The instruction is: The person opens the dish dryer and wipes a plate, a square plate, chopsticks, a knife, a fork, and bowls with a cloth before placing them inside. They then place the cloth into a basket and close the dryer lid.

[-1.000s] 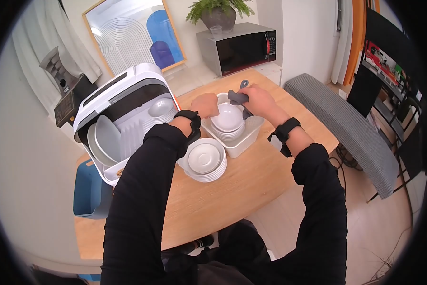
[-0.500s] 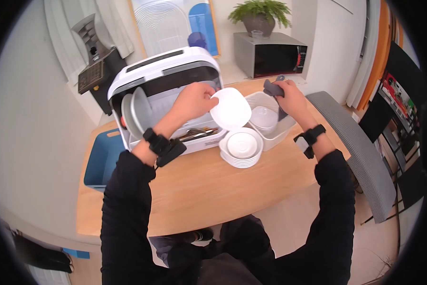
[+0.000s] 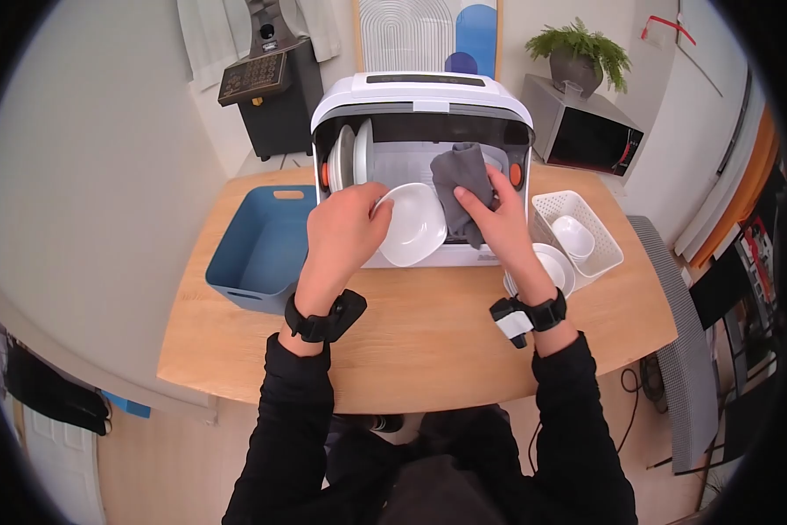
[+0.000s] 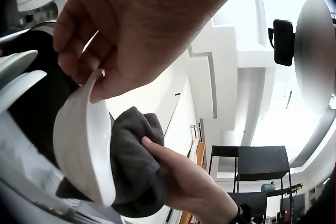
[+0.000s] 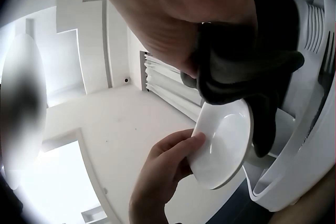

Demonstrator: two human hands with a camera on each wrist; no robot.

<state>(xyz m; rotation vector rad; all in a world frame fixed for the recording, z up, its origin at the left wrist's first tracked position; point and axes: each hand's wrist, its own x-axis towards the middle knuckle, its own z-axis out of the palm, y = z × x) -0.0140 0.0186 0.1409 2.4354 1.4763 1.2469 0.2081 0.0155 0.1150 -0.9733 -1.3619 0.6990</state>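
Thumb and fingers of my left hand pinch the rim of a white bowl, tilted with its glossy inside towards me. In my right hand a dark grey cloth is bunched and hangs down beside the bowl. The left wrist view shows the cloth close behind the bowl. Both hands are in front of a white dish cabinet with its dark front raised. Upright plates stand at its left side. From the right wrist, forks show near its front edge.
A blue bin stands left of the cabinet. To the right are a white perforated basket with bowls inside and a stack of white dishes, partly behind my right forearm. A microwave with a potted plant sits behind.
My left hand has lifted the bowl from the basket and brought it left to the cabinet front. My right hand has carried the cloth left beside the bowl. The head view has turned left.
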